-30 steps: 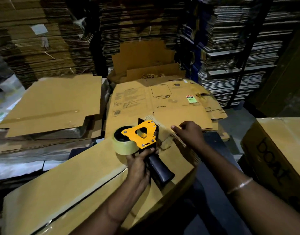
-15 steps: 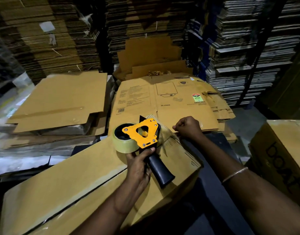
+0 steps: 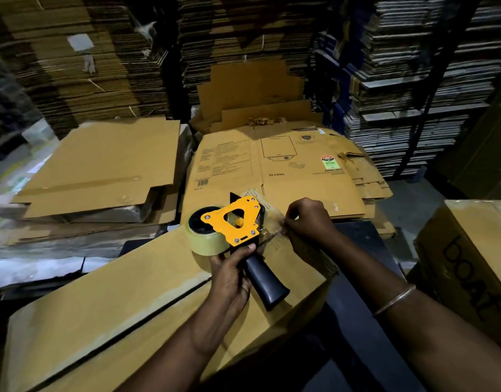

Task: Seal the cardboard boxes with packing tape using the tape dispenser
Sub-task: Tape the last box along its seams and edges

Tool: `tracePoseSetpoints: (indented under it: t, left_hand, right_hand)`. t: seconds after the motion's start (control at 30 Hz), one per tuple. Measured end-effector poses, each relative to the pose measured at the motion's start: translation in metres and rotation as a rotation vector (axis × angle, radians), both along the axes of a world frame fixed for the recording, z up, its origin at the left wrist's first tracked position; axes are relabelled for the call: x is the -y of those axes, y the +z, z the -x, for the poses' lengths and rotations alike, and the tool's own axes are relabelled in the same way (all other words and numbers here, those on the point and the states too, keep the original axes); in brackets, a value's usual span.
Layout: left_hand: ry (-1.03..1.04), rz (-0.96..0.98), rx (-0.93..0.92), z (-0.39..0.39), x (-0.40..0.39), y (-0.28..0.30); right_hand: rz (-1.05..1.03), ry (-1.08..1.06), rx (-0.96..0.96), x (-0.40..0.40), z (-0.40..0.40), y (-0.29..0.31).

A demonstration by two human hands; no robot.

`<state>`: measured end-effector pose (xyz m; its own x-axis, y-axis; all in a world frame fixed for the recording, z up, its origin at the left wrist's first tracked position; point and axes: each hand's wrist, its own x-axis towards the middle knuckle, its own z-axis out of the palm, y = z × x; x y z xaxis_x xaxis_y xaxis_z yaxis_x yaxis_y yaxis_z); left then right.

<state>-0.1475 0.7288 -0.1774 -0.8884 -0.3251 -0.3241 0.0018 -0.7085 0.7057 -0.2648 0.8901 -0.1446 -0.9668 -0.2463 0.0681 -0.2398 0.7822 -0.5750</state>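
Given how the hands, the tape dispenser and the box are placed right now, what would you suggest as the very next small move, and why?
Probably press the tape end onto the box at its far end. The right hand pinches clear tape pulled from the dispenser, which the left hand holds over the box's open seam; the tape looks not yet stuck down.

We read "25 Litres" on the flattened carton (image 3: 271, 176), "boat" on the box at right (image 3: 469, 278)
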Motion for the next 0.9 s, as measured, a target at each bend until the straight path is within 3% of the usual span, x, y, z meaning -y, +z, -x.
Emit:
tracePoseSetpoints:
  t: [0.2,0.33,0.5,0.67,0.9]
  left_hand:
    - [0.013,-0.061,0.044,-0.005,0.001,0.006]
    - [0.022,-0.064,0.078,-0.005,0.001,0.006]
    - [0.014,-0.061,0.052,-0.007,0.002,0.005]
    - [0.023,-0.045,0.032,-0.005,0.0,0.001]
    - [0.012,-0.056,0.009,-0.008,0.0,0.003]
  right_hand:
    - [0.164,0.02,0.034,0.01,-0.007,-0.004]
    - [0.294,0.039,0.221,0.012,-0.004,0.005]
    - [0.666,0.069,0.553,0.018,-0.002,0.015]
    - [0.671,0.056,0.529,0.008,0.006,0.025]
    - [0.482,0.017,0.576,0.009,0.015,0.024]
